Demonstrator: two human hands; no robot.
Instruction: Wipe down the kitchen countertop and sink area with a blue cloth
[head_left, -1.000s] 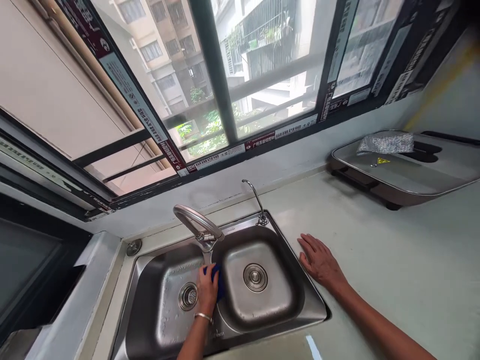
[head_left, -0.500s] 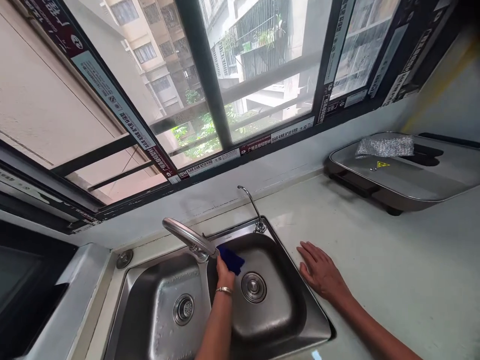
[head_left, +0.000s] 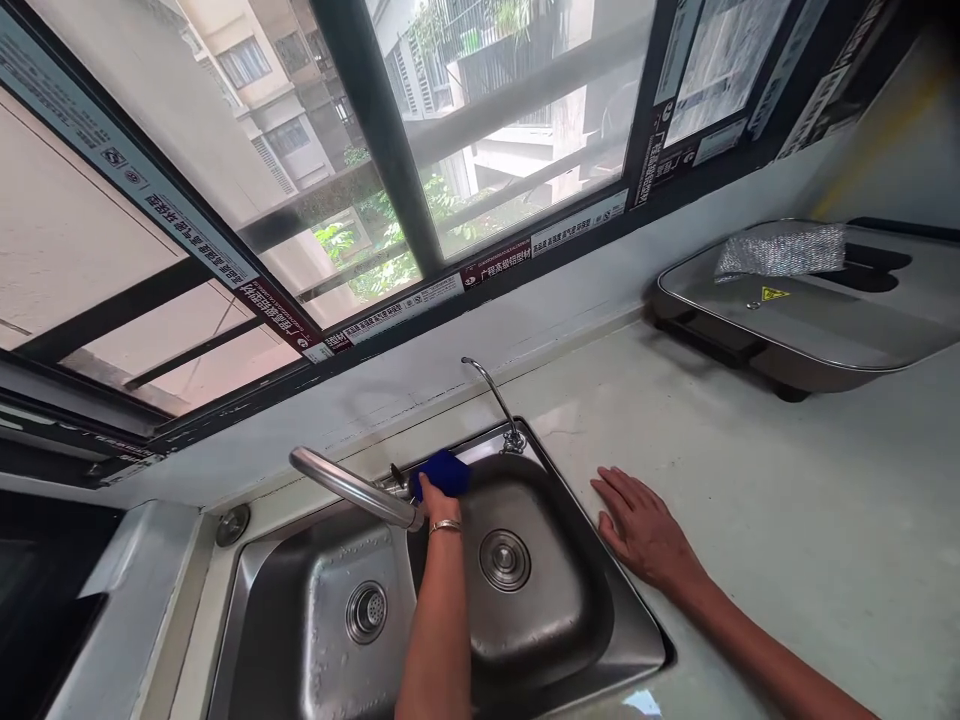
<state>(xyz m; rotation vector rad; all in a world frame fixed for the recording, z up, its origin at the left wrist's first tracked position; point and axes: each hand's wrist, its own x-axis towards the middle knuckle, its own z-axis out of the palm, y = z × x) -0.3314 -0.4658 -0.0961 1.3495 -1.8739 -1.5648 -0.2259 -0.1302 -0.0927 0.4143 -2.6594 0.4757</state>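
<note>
My left hand (head_left: 440, 503) grips a blue cloth (head_left: 445, 473) at the back rim of the double steel sink (head_left: 637, 652). Its fingers are partly hidden behind the cloth, just right of the faucet's (head_left: 352, 488) base. The curved faucet neck reaches toward me over the divider. My right hand (head_left: 641, 528) lies flat on the pale countertop (head_left: 780, 530), right of the sink, with its fingers stretched out and nothing in it. Below the left hand's wrist is the right basin with its drain strainer (head_left: 504, 560).
A thin second spout (head_left: 491, 390) rises at the sink's back right corner. The left basin holds another drain (head_left: 367, 612). A flat electric pan (head_left: 817, 320) with bubble wrap (head_left: 780, 252) on top stands at the back right. A dark-framed window (head_left: 405, 230) runs behind.
My left hand has moved the blue cloth from over the right basin back to the rim beside the faucet's base. The right hand stays flat on the counter. The view has shifted slightly.
</note>
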